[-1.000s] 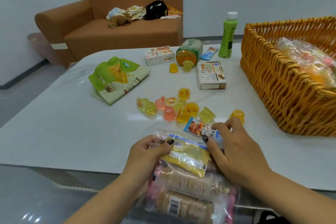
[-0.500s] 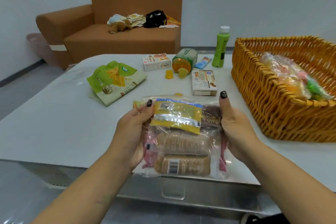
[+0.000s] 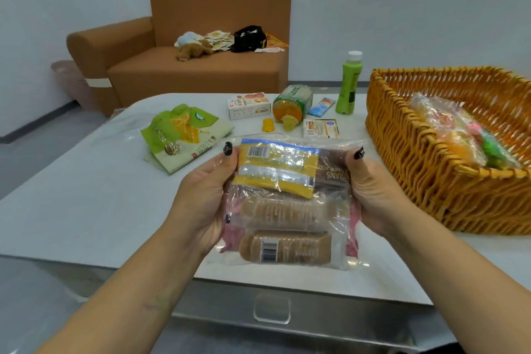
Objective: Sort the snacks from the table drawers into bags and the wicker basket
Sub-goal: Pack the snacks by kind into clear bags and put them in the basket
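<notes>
- Head view, hands: left hand and right hand hold a clear zip bag upright between them above the near edge of the white table. Each thumb lies over the front of the bag near its top corner, and the rest of each hand wraps the bag's side, so both grips are closed on the plastic.
- Head view, bag contents: a yellow packet with a barcode sits at the top, a brown wrapper shows beside it, and two sleeves of round biscuits lie stacked below.
- Head view, basket: the wicker basket stands on the table to the right, apart from the hands, with a filled clear bag of colourful snacks inside it.
- Head view, far side of the table: a green pouch lies to the left; beyond the held bag are a small white box, an orange jar on its side, a blue packet, a green bottle standing upright, another flat box, and two small yellow jelly cups.
- Head view, front edge: a metal drawer front with a clear handle shows beneath the tabletop.
- Head view, background: a brown sofa carrying a soft toy and a black bag.
</notes>
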